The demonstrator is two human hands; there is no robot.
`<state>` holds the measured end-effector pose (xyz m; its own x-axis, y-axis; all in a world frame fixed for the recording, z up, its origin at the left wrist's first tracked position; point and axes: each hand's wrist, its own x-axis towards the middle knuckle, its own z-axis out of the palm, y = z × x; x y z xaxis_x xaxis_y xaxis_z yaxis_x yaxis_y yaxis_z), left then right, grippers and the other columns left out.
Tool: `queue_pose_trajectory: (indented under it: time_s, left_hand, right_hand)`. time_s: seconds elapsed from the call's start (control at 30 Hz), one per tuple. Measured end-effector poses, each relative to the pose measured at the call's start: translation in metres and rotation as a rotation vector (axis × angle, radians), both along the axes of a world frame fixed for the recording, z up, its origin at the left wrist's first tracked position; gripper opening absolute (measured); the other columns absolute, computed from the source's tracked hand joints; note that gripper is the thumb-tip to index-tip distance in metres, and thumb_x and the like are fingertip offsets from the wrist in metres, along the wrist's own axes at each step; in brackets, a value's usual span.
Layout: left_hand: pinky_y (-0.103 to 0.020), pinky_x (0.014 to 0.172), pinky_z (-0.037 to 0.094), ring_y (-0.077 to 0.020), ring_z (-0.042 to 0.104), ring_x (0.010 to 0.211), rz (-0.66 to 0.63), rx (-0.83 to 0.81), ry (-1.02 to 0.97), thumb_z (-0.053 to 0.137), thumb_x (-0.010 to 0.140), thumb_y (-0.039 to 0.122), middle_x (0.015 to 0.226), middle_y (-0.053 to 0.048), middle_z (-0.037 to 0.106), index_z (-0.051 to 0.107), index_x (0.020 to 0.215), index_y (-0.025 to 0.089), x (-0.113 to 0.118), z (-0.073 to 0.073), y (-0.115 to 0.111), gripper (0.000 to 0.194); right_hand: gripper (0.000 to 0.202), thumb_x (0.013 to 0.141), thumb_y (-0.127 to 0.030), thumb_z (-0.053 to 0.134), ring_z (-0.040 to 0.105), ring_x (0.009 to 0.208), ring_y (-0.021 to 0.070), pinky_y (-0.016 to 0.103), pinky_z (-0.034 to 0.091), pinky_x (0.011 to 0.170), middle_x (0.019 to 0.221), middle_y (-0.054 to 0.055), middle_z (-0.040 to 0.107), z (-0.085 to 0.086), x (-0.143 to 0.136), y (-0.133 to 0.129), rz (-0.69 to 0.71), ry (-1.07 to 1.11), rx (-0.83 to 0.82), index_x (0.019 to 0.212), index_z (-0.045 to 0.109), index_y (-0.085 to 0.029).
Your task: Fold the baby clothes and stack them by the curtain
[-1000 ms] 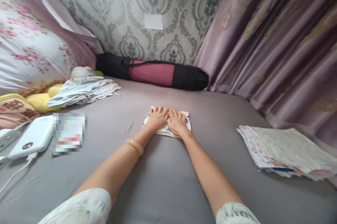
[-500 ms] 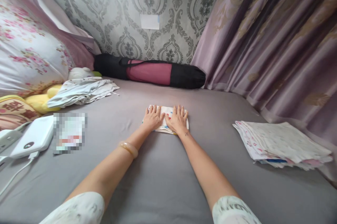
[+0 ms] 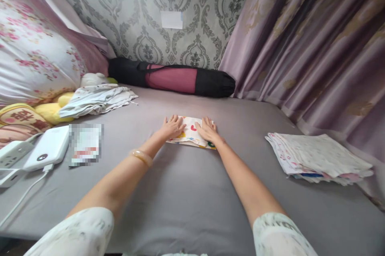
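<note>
Folded cloth (image 3: 192, 135) on bed (image 3: 186, 192), near side of bag (image 3: 171, 79), long axis roughly parallel to bag. Left hand (image 3: 173, 126), right hand (image 3: 207, 129) atop opposite ends, neither nearer; fingers slightly apart, flat, unclamped.

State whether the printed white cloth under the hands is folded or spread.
Folded: the white, colourfully printed cloth forms a compact rectangle, layered at its near edge.
</note>
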<state>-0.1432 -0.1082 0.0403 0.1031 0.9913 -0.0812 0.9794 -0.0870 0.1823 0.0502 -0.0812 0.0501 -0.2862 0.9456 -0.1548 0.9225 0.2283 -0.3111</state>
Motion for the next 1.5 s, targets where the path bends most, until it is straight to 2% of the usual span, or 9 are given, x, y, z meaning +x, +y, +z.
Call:
queue_pose_trajectory:
  time_s: [0.13,0.3,0.47,0.67,0.8,1.0,1.2,1.33,1.5]
  left_hand:
    - [-0.057,0.115,0.012,-0.0284,0.019,0.147,-0.006,0.061,-0.001,0.022,0.098,0.046,0.158,-0.016,0.026,0.033,0.146,0.017,-0.012,-0.003,-0.011,0.057]
    - [-0.052,0.116,0.014,-0.0254,0.019,0.147,0.015,0.070,-0.046,0.019,0.099,0.047,0.158,-0.015,0.024,0.030,0.149,0.015,-0.013,-0.008,-0.019,0.061]
    - [-0.048,0.117,0.017,-0.0230,0.023,0.146,0.037,0.150,-0.123,0.023,0.099,0.045,0.156,-0.013,0.031,0.037,0.145,0.016,-0.015,-0.010,-0.021,0.057]
    - [-0.040,0.117,0.023,-0.0183,0.032,0.142,0.177,0.306,-0.348,0.025,0.098,0.034,0.147,-0.008,0.047,0.047,0.138,0.018,-0.022,-0.016,-0.018,0.049]
    - [-0.034,0.115,0.030,-0.0175,0.039,0.137,0.221,0.368,-0.447,0.027,0.096,0.029,0.142,-0.008,0.053,0.052,0.134,0.015,-0.028,-0.020,-0.015,0.047]
    - [-0.031,0.112,0.036,-0.0184,0.048,0.130,0.284,0.383,-0.590,0.028,0.094,0.024,0.137,-0.006,0.057,0.055,0.131,0.016,-0.032,-0.020,-0.014,0.047]
    - [-0.032,0.108,0.041,-0.0183,0.053,0.124,0.334,0.366,-0.676,0.028,0.092,0.023,0.136,-0.006,0.058,0.055,0.132,0.016,-0.033,-0.018,-0.017,0.048]
    - [-0.035,0.106,0.043,-0.0198,0.055,0.121,0.342,0.381,-0.729,0.031,0.092,0.023,0.134,-0.007,0.059,0.055,0.132,0.017,-0.035,-0.021,-0.015,0.047]
    - [-0.034,0.106,0.041,-0.0203,0.056,0.120,0.289,0.436,-0.729,0.036,0.093,0.026,0.129,-0.011,0.062,0.058,0.125,0.014,-0.037,-0.030,-0.010,0.041]
  right_hand:
    - [0.072,0.098,-0.051,0.016,0.002,0.148,0.0259,0.049,0.001,0.117,0.161,0.016,0.009,-0.004,0.015,-0.009,0.033,-0.079,0.098,0.153,0.018,-0.004]
    - [0.069,0.098,-0.048,0.017,0.009,0.148,0.0255,0.047,0.007,0.118,0.160,0.014,0.015,-0.017,0.016,-0.014,0.017,-0.118,0.149,0.153,0.018,-0.006]
    - [0.068,0.098,-0.048,0.018,0.012,0.147,0.0271,0.049,0.011,0.117,0.160,0.015,0.018,-0.012,0.016,-0.014,0.029,-0.155,0.147,0.152,0.020,-0.006]
    - [0.061,0.100,-0.042,0.017,0.007,0.148,0.0264,0.052,0.003,0.116,0.160,0.014,0.014,0.002,-0.016,-0.025,0.131,-0.151,0.299,0.152,0.025,-0.011]
    - [0.061,0.100,-0.044,0.017,0.008,0.148,0.0249,0.050,0.004,0.117,0.161,0.011,0.013,0.000,-0.041,-0.031,0.233,-0.104,0.210,0.153,0.023,-0.014]
    - [0.061,0.100,-0.045,0.018,0.007,0.148,0.0243,0.050,0.007,0.117,0.162,0.010,0.011,-0.007,-0.044,-0.029,0.232,-0.096,0.156,0.153,0.024,-0.015]
    - [0.059,0.100,-0.042,0.021,0.006,0.148,0.0266,0.053,0.005,0.116,0.161,0.013,0.011,0.002,-0.051,-0.030,0.225,-0.099,0.131,0.151,0.028,-0.013]
    - [0.057,0.101,-0.039,0.019,0.004,0.148,0.0241,0.052,0.001,0.117,0.162,0.011,0.011,0.002,-0.073,-0.040,0.296,-0.040,0.215,0.152,0.027,-0.016]
    - [0.056,0.101,-0.039,0.020,0.012,0.147,0.0262,0.054,0.004,0.116,0.160,0.008,0.020,-0.006,-0.089,-0.049,0.349,0.002,0.183,0.152,0.028,-0.019]
